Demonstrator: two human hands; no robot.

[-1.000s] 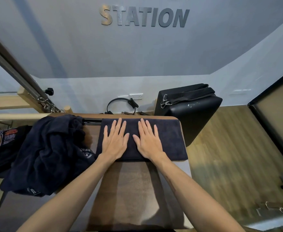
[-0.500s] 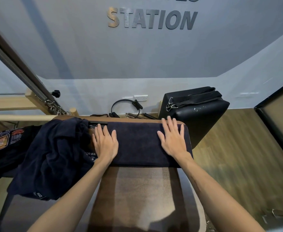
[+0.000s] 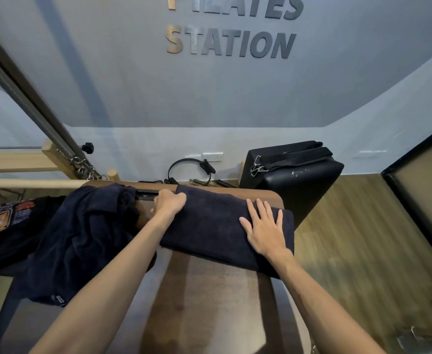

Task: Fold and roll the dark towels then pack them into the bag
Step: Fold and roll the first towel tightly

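Far wall lettering (image 3: 231, 43) reads "PILATES STATION". Our left hand (image 3: 169, 203) curls round the left end of the folded dark towel (image 3: 217, 228) on the brown padded table (image 3: 209, 302), gripping it; our right hand (image 3: 264, 229) lies flat, fingers straight, near its right end w/ a loose towel pile (image 3: 82, 236) at left.

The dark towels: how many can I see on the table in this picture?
2. One folded towel lies flat under both hands, the left hand gripping its left end, the right hand flat on it. One crumpled towel lies left of it; more may hide underneath.
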